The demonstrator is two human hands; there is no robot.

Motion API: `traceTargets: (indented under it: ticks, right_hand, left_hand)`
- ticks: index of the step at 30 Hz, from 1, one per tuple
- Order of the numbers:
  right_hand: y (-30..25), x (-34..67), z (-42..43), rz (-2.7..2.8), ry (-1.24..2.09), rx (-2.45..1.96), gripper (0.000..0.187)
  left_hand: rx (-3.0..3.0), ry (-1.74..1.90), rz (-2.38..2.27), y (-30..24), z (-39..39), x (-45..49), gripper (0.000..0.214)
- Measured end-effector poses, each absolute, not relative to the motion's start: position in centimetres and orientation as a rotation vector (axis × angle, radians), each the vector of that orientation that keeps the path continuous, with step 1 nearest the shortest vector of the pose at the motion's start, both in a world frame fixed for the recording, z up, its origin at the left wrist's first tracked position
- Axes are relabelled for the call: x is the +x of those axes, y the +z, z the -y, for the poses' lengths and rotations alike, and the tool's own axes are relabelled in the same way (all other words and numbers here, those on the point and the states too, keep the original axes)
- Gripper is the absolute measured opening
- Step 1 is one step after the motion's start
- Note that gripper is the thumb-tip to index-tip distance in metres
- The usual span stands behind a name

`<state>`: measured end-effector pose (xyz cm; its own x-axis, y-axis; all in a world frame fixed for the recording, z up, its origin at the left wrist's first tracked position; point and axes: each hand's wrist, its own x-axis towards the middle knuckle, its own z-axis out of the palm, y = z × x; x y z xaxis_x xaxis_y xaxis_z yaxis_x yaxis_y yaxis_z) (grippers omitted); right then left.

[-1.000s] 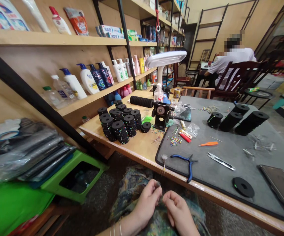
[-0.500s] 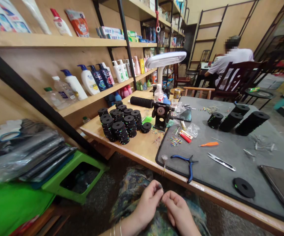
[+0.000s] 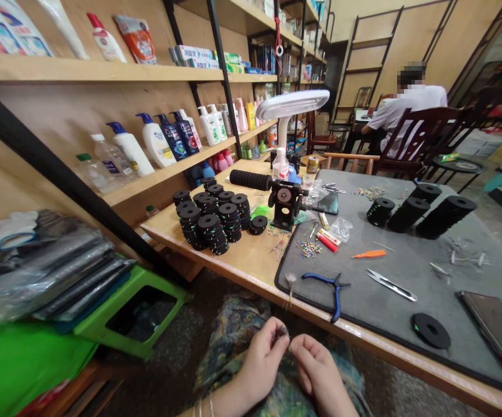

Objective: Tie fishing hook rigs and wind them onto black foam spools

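Observation:
My left hand [image 3: 262, 359] and my right hand [image 3: 318, 370] are held close together over my lap, below the table's front edge. Both are pinched, fingertips almost touching, on something tiny and dark that I cannot make out. Just above them on the grey mat [image 3: 407, 272] lie blue-handled pliers [image 3: 331, 289], metal snips [image 3: 390, 285] and a single black foam disc [image 3: 430, 330]. Stacks of black foam spools [image 3: 211, 217] stand on the wooden table [image 3: 251, 260] to the left.
A black winding tool [image 3: 283, 202] and a white desk lamp [image 3: 292, 107] stand mid-table. Beads [image 3: 310, 249], an orange tool [image 3: 369, 253] and black rolls [image 3: 425, 211] lie on the mat. Shelves of bottles [image 3: 155, 142] line the left wall. A green stool [image 3: 133, 307] is at lower left. A person [image 3: 401, 110] sits behind.
My two hands have shifted slightly within the same spot, fingertips still pinched together. Nothing on the table has moved.

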<state>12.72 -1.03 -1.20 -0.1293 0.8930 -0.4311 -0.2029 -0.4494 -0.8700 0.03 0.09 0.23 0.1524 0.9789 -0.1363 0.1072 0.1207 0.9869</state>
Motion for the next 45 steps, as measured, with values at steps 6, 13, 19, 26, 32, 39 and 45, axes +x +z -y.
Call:
traceTargets:
  ticks: [6, 13, 19, 26, 32, 39, 45]
  right_hand:
    - [-1.6, 12.9, 1.0, 0.874, 1.658, -1.353, 0.046]
    - [-1.7, 13.0, 0.9, 0.901, 1.637, -1.338, 0.048]
    - [-2.3, 13.3, 0.9, 0.694, 1.681, -1.250, 0.048]
    - [-2.2, 13.3, 1.1, 0.620, 1.685, -1.181, 0.047]
    - [-2.3, 13.2, 1.0, 0.697, 1.682, -1.184, 0.048]
    - [-2.7, 13.3, 0.8, 0.773, 1.717, -1.201, 0.049]
    - [-2.6, 13.7, 0.8, 0.771, 1.736, -1.194, 0.045]
  left_hand:
    - [1.349, 0.910, -1.237, 0.2, 0.2, -0.1, 0.007]
    - [1.408, 0.849, -1.235, 0.3, 0.3, -0.1, 0.010]
    - [1.376, 0.824, -1.215, 0.2, 0.1, 0.0, 0.006]
    - [1.269, 0.812, -1.166, 0.0, -0.1, 0.0, 0.006]
    - [1.236, 0.823, -1.161, 0.3, -0.3, 0.0, 0.007]
    - [1.240, 0.823, -1.159, 0.3, -0.5, -0.1, 0.007]
    - [1.246, 0.783, -1.196, 1.0, -0.4, -0.1, 0.008]
